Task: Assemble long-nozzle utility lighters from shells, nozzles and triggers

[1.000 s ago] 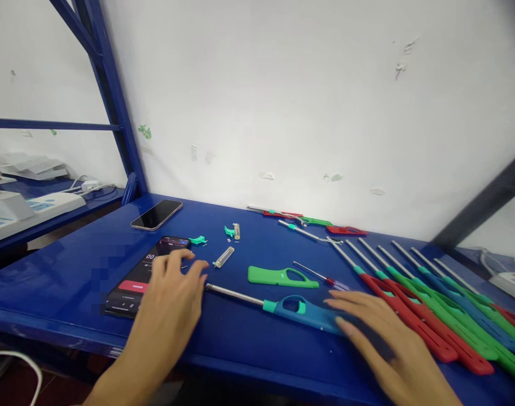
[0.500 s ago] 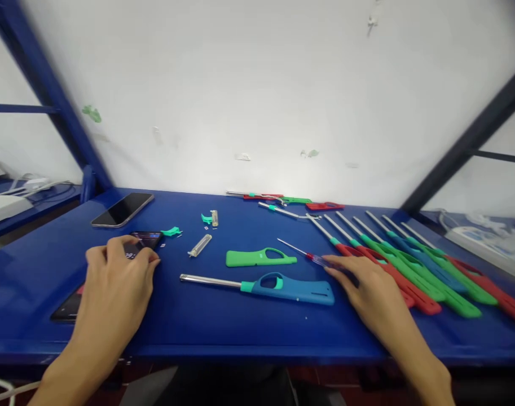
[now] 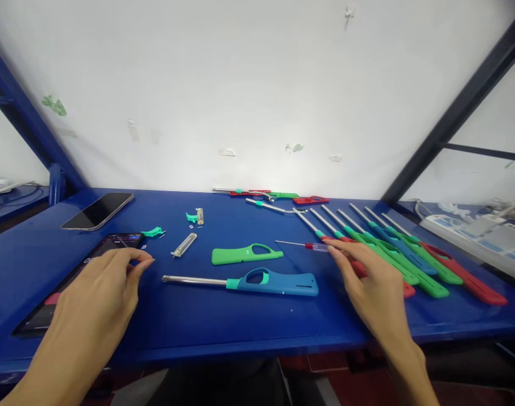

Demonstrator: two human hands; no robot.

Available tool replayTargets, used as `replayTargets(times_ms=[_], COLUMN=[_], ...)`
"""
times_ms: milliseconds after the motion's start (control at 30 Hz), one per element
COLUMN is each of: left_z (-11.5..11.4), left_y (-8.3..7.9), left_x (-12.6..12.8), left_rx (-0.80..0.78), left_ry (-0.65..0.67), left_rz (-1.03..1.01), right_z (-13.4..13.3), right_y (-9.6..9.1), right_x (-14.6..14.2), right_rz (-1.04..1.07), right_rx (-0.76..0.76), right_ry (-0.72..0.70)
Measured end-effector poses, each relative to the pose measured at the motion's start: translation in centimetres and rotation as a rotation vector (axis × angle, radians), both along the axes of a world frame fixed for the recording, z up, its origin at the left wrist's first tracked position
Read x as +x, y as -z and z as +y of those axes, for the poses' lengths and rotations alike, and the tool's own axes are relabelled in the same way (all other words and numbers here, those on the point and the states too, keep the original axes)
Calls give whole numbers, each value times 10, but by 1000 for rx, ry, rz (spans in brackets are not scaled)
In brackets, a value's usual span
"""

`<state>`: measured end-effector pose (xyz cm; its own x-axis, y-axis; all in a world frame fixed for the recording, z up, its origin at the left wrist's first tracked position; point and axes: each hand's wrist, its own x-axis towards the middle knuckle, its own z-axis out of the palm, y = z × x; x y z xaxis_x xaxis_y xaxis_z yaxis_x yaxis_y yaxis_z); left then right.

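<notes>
My left hand (image 3: 97,293) hovers over a lit phone (image 3: 71,276) at the front left, fingers loosely curled, holding nothing. My right hand (image 3: 369,279) reaches over the blue table (image 3: 223,321) with fingers stretched out, its tips close to a small red-handled screwdriver (image 3: 302,245). Between the hands lies a blue long-nosed lighter (image 3: 257,282) with a metal tube. Behind it rests a green lighter shell half (image 3: 244,254). A small clear tube part (image 3: 184,245) and teal trigger pieces (image 3: 153,231) lie nearby.
A row of several red, green and blue lighters (image 3: 392,248) lies at the right, partly under my right hand. A second dark phone (image 3: 98,210) sits at the back left. More lighter parts (image 3: 278,197) lie by the white wall. A power strip (image 3: 477,237) is at far right.
My view has swung right. My right hand has lifted off the blue lighter's handle and moved toward the screwdriver. My left hand stays over the lit phone.
</notes>
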<state>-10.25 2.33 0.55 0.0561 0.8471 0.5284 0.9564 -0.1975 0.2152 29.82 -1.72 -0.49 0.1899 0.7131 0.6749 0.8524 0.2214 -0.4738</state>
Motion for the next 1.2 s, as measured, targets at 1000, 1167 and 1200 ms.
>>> replayTargets(times_ms=[1000, 1167, 1200], left_z=[-12, -5, -5], left_y=[0, -7, -8], left_x=[212, 216, 216], left_rx=[-156, -168, -165], left_ry=[804, 738, 726], left_rz=[-376, -304, -294], right_z=[-5, -7, -7], right_y=[-11, -11, -11], right_x=[-5, -3, -3], right_rz=[664, 705, 722], right_rx=[238, 267, 275], right_ry=[-13, -19, -21])
